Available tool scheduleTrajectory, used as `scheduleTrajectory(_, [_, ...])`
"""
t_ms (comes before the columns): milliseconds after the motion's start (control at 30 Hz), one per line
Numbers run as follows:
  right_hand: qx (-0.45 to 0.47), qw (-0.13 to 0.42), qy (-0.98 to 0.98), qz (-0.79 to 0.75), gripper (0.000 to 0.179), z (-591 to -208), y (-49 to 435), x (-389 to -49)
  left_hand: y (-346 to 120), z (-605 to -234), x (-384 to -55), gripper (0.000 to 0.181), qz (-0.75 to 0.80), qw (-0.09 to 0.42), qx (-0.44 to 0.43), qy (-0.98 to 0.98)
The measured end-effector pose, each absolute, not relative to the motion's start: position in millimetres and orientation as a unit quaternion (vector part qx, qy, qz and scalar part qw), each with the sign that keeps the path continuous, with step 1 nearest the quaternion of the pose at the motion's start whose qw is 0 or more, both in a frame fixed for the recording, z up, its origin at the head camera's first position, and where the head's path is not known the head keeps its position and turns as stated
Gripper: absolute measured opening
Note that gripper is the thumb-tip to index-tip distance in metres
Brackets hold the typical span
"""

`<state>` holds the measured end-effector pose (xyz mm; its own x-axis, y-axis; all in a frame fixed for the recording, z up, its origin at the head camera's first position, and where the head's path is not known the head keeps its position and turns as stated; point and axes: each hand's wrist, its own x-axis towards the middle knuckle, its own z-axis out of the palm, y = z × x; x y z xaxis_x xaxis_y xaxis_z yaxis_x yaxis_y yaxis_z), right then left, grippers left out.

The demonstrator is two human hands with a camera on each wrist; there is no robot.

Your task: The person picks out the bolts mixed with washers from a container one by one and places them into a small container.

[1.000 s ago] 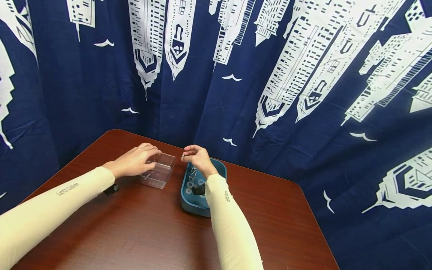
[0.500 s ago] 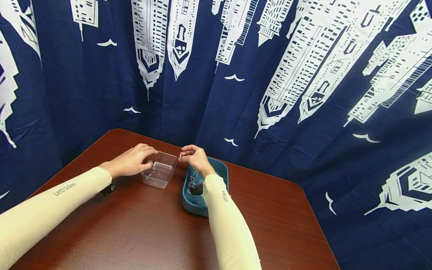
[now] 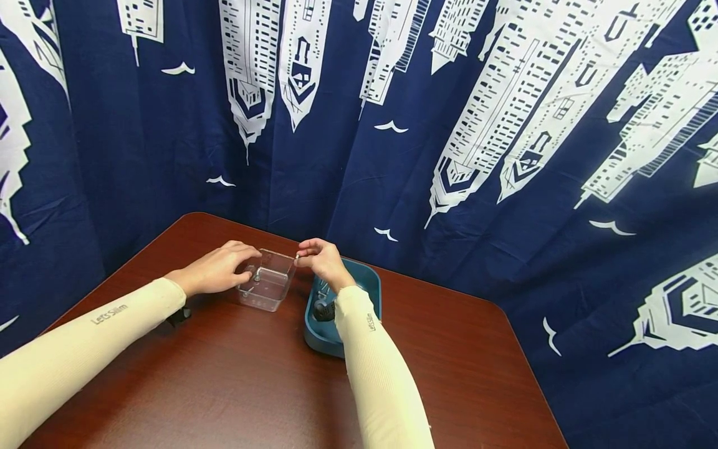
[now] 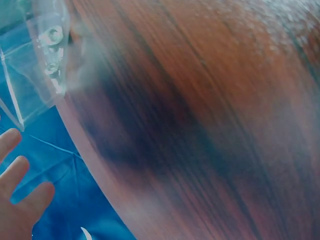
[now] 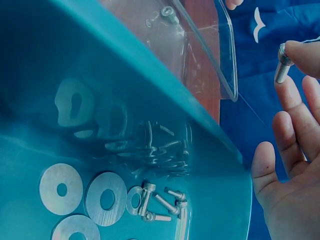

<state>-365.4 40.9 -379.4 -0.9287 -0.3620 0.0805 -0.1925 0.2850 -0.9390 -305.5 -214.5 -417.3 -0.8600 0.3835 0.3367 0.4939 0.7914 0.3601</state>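
My right hand (image 3: 327,265) pinches a small metal bolt (image 5: 283,65) between thumb and index finger, its threaded end showing. In the head view its fingertips are right at the far right corner of a clear plastic box (image 3: 273,305). My left hand (image 3: 215,269) lies at the left side of that box, thumb and fingers loosely spread. The left wrist view shows the left fingers (image 4: 14,175) extended with nothing between them. A bolt (image 5: 169,12) lies inside the clear box. Under my right forearm stands a blue tray (image 3: 322,344), partly hidden by the sleeve.
Inside the blue tray are several flat washers (image 5: 61,189), several bolts (image 5: 166,204) and a dark round object (image 3: 323,310). Both containers stand on a reddish-brown wooden table (image 3: 224,386). A blue curtain (image 3: 314,181) with white building prints hangs behind it.
My right hand has moved slightly left with the bolt, to the clear box's corner. The left hand has stayed beside the box.
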Motion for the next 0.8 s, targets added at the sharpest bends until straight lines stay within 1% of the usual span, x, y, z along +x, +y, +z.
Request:
scheduleTrajectory(333, [-0.177, 0.085, 0.795, -0.574, 0.034, -382, 35, -366, -214, -421, -305, 0.048, -0.226, 0.110, -0.237, -0.938])
scheduleTrajectory(567, [-0.186, 0.081, 0.797, -0.569, 0.035, -384, 31, -366, -214, -423, -305, 0.050, -0.237, 0.096, -0.227, -0.940])
scheduleTrajectory(800, [-0.190, 0.085, 0.795, -0.570, 0.035, -383, 29, -367, -214, -426, -309, 0.051, -0.237, 0.093, -0.226, -0.940])
